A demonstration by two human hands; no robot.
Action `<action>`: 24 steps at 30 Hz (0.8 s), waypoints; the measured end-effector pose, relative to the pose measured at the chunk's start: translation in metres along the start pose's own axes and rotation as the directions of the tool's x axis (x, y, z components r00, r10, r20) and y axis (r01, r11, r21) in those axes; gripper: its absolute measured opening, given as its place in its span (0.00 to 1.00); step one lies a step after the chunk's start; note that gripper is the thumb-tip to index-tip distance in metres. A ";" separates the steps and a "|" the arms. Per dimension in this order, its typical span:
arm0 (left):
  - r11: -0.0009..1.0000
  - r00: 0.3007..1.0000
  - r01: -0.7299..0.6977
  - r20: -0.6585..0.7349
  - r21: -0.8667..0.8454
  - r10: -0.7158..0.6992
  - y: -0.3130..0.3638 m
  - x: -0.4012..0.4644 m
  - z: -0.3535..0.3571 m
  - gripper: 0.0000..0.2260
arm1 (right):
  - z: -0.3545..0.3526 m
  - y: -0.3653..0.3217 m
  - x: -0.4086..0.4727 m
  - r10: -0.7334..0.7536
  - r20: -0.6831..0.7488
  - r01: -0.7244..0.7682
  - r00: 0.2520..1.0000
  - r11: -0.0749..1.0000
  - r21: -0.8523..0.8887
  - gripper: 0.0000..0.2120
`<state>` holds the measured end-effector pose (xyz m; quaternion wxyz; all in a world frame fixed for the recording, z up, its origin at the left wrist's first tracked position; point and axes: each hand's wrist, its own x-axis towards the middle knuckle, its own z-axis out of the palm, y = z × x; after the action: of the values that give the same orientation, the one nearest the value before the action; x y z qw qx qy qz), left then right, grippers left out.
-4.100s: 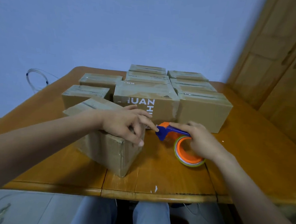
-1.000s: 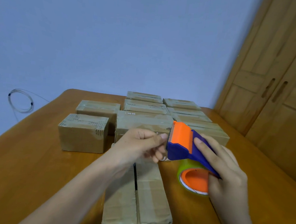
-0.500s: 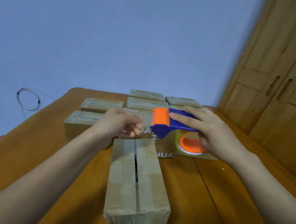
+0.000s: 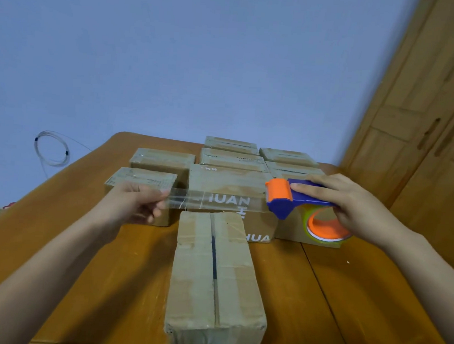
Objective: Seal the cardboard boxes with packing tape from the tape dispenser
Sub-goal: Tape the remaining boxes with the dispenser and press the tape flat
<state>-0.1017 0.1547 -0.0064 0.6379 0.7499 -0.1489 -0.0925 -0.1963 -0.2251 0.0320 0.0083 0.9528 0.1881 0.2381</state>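
Cardboard box (image 4: 215, 275) lies unsealed, contents hidden; my left hand (image 4: 136, 202) pinches tape (image 4: 218, 202), my right hand (image 4: 351, 203) grips the dispenser (image 4: 293, 199).

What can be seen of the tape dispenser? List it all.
The tape dispenser is plastic: a blue body, an orange front piece and an orange hub carrying a roll with a yellow-green rim. The right hand holds it in the air above the table, fingers curled over the top. A clear strip of tape runs level from its front to the left hand, which pinches the free end.
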 end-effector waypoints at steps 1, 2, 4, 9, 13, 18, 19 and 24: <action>1.000 1.000 -0.012 -0.018 -0.007 0.012 -0.003 -0.001 0.001 0.13 | 0.002 0.000 0.002 -0.003 -0.001 0.003 1.000 1.000 0.007 0.36; 1.000 0.999 -0.023 -0.035 -0.010 0.023 -0.006 0.000 0.002 0.13 | 0.004 0.001 0.004 -0.001 -0.001 0.001 1.000 1.000 0.018 0.36; 1.000 0.998 -0.018 -0.067 -0.008 0.018 -0.011 0.001 0.003 0.14 | 0.008 0.004 0.008 -0.014 0.007 0.014 1.000 1.000 0.012 0.37; 1.000 0.996 0.028 -0.079 -0.013 -0.029 -0.021 0.004 0.007 0.15 | 0.022 0.013 0.009 -0.097 0.086 0.106 0.992 0.989 -0.106 0.30; 0.999 0.995 0.030 -0.093 -0.028 -0.032 -0.027 0.005 0.007 0.16 | 0.027 0.011 0.007 -0.094 0.065 0.101 0.993 0.989 -0.106 0.29; 1.000 0.991 0.007 -0.135 -0.019 -0.009 -0.032 0.007 0.007 0.17 | 0.037 0.014 0.008 -0.105 0.067 0.108 0.992 0.993 -0.044 0.38; 1.000 0.990 0.004 -0.137 -0.021 -0.007 -0.033 0.007 0.008 0.17 | 0.039 0.015 0.008 -0.104 0.068 0.107 0.992 0.994 -0.038 0.39; 0.999 0.991 0.006 -0.133 -0.034 -0.011 -0.044 0.006 0.007 0.16 | 0.050 0.012 0.005 -0.099 0.063 0.101 0.993 0.994 -0.035 0.40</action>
<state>-0.0936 0.1525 -0.0510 0.6586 0.7441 -0.1011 -0.0474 -0.1649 -0.2311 -0.0085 0.0443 0.9487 0.2308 0.2117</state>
